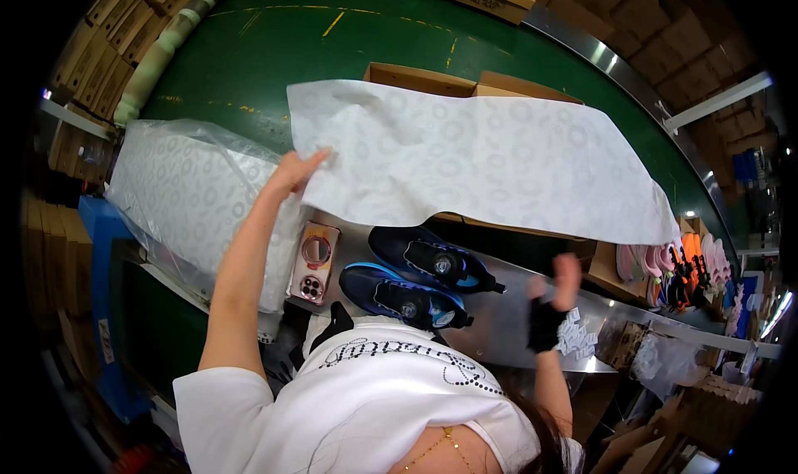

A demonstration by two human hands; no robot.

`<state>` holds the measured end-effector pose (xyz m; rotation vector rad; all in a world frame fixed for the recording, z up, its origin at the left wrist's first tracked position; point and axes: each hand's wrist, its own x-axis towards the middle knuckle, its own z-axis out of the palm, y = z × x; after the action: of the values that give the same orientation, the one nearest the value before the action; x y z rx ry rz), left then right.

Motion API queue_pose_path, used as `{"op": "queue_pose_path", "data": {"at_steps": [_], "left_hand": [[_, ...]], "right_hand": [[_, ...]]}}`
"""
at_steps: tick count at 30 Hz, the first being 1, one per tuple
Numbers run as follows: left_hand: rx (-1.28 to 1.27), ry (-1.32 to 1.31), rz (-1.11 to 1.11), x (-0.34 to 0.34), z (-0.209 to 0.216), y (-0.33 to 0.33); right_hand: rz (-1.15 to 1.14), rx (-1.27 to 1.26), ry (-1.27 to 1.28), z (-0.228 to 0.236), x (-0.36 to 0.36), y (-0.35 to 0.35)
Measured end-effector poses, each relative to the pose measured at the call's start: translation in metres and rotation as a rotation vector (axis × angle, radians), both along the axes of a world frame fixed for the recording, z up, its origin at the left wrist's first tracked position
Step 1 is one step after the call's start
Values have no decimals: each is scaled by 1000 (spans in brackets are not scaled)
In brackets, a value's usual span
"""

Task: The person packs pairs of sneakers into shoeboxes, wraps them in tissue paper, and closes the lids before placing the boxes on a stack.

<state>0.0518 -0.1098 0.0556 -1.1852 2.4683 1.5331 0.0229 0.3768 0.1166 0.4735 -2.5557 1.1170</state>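
Note:
A large white sheet of wrapping paper with pale grey ring prints stretches over open brown cardboard boxes. My left hand pinches its left edge. My right hand wears a black fingerless wrap and hovers over the metal bench, slightly blurred. Its fingers are apart, and nothing shows in them. Between my hands, close to my body, a pair of dark blue shoes with dial closures lies side by side. Left of the shoes is a phone in a pink patterned case.
A stack of similar printed paper under clear plastic lies at the left. Small white tags rest on the metal bench beside my right wrist. Colourful shoes stand at the far right. Cardboard boxes are stacked beyond the green floor.

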Motion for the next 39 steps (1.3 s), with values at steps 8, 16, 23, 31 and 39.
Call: {"op": "queue_pose_path", "data": {"at_steps": [8,16,23,31,39], "left_hand": [[368,282,131,-23,-9,52],[145,538,64,-19,28,-20],[427,657,-43,-54,106,21],[367,521,-351,-107,32,117],[-909,-168,-1171,-86,5,133]], "right_hand": [[921,609,157,-26,60,-74],[751,-85,-475,60,-45,-111],[315,-114,-385,-36,-115,-194],[604,422,-250,-73,-84,-208],[0,164,113,-9,-82,-58]]}}
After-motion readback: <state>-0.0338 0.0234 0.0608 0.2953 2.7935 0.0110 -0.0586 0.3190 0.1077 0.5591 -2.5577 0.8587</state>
